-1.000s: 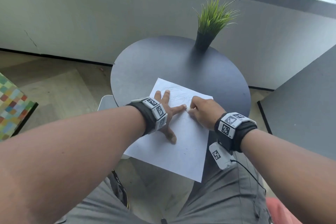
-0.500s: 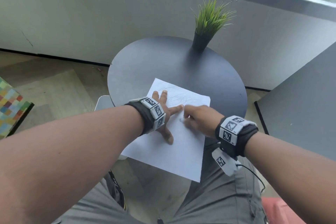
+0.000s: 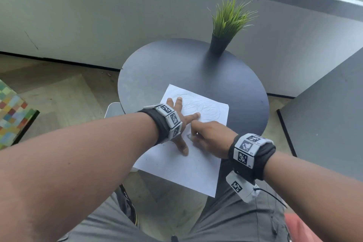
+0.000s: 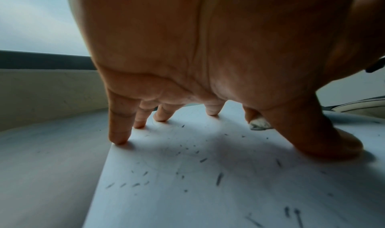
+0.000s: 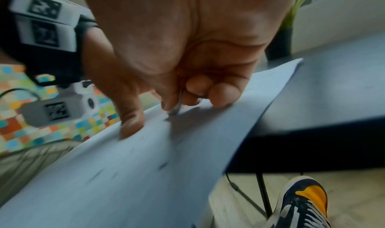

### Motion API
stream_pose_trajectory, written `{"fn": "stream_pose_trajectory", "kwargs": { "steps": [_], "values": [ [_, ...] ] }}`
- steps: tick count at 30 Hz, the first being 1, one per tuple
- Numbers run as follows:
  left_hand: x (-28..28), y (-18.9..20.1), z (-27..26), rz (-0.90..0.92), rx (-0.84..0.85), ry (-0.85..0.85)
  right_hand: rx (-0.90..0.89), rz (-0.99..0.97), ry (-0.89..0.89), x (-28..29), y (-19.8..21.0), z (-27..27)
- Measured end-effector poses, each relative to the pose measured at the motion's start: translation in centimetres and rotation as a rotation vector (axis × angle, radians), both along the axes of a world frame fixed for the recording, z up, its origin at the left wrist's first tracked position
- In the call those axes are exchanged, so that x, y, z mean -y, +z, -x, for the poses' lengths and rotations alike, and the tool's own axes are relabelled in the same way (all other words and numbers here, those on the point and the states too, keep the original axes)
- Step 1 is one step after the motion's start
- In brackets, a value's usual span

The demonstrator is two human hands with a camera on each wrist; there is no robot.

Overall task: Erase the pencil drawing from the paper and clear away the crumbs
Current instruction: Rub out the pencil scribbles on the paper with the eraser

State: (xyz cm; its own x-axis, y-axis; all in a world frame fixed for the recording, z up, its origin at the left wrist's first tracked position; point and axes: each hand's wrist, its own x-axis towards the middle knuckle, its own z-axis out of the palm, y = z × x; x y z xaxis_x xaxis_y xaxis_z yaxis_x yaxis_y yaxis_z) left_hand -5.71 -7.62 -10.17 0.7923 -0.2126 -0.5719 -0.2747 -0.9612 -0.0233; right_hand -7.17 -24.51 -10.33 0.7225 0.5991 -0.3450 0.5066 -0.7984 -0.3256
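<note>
A white sheet of paper [image 3: 188, 167] lies on the round dark table [image 3: 176, 68], its near part hanging over the edge. Faint pencil scribbles [image 3: 200, 107] cover its far half. My left hand [image 3: 179, 124] presses the sheet down with spread straight fingers [image 4: 117, 132]. My right hand [image 3: 208, 137] pinches a small white eraser [image 3: 189, 136] against the paper just beside the left thumb; the eraser [image 4: 259, 124] shows a dirty tip. Dark eraser crumbs [image 4: 202, 160] are scattered over the near part of the sheet [image 5: 125, 174].
A potted grass plant [image 3: 225, 25] stands at the table's far edge. A grey panel [image 3: 330, 120] rises to the right, a colourful checked cushion [image 3: 11, 114] lies at the left. My knees are under the table edge, a shoe [image 5: 306, 203] on the floor.
My right hand with the eraser has slid toward me and leftward, from near the left index fingertip down to beside the left thumb. The left hand stays pressed on the paper.
</note>
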Motion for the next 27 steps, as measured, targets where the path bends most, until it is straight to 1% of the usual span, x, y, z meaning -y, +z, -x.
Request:
{"fn": "stream_pose_trajectory", "kwargs": {
  "steps": [1,3,4,5,7,9,10,12,13,14,15,17,18,19,21,22,23,26,27],
  "values": [
    [0.1,-0.1,0.0,0.0,0.0,0.0,-0.003,0.013,-0.028,0.1,0.2,-0.2],
    [0.2,0.0,0.0,-0.013,-0.006,0.007,0.033,0.055,-0.234,0.8,0.3,-2.4],
    [0.2,0.1,0.1,-0.021,-0.014,0.009,0.057,0.077,-0.309,1.1,0.3,-2.8],
    [0.3,0.2,0.2,-0.024,-0.022,0.007,0.075,0.079,-0.325,1.1,0.3,-2.7],
    [0.5,0.4,0.1,-0.007,-0.03,-0.013,0.08,0.056,-0.21,0.5,0.3,-1.2],
    [0.6,0.5,-0.1,0.006,-0.034,-0.033,0.012,0.039,-0.06,0.3,0.1,0.3],
    [0.6,0.6,-0.1,0.0,-0.037,-0.039,0.002,0.057,-0.08,0.6,0.2,-0.1],
    [0.8,0.7,-0.2,-0.019,-0.044,-0.037,0.04,0.091,-0.241,1.4,0.5,-2.0],
    [0.8,0.7,-0.2,-0.023,-0.05,-0.032,0.069,0.104,-0.294,1.7,0.4,-2.3],
    [0.9,0.8,-0.2,-0.021,-0.053,-0.028,0.1,0.109,-0.283,1.7,0.3,-2.2],
    [0.9,0.8,-0.2,-0.017,-0.057,-0.026,0.111,0.109,-0.216,1.3,0.3,-1.5],
    [0.9,0.7,-0.3,-0.011,-0.063,-0.028,0.043,0.077,-0.037,0.6,0.1,0.4],
    [0.9,0.7,-0.3,-0.012,-0.062,-0.032,0.007,0.068,-0.007,0.7,0.1,0.6],
    [0.9,0.7,-0.3,-0.013,-0.059,-0.036,-0.001,0.079,-0.055,1.1,0.2,-0.1],
    [1.0,0.7,-0.3,-0.022,-0.054,-0.037,0.032,0.084,-0.266,2.0,0.5,-2.2],
    [0.9,0.6,-0.3,-0.027,-0.057,-0.034,0.053,0.09,-0.331,2.2,0.4,-2.4],
    [0.9,0.6,-0.4,-0.026,-0.059,-0.034,0.072,0.1,-0.326,1.9,0.4,-2.0],
    [0.7,0.3,-0.5,-0.005,-0.058,-0.036,0.038,0.06,-0.132,0.0,-0.2,0.6],
    [0.7,0.3,-0.5,0.001,-0.059,-0.037,0.02,0.045,-0.13,-0.2,-0.2,0.5]
  ]
}}
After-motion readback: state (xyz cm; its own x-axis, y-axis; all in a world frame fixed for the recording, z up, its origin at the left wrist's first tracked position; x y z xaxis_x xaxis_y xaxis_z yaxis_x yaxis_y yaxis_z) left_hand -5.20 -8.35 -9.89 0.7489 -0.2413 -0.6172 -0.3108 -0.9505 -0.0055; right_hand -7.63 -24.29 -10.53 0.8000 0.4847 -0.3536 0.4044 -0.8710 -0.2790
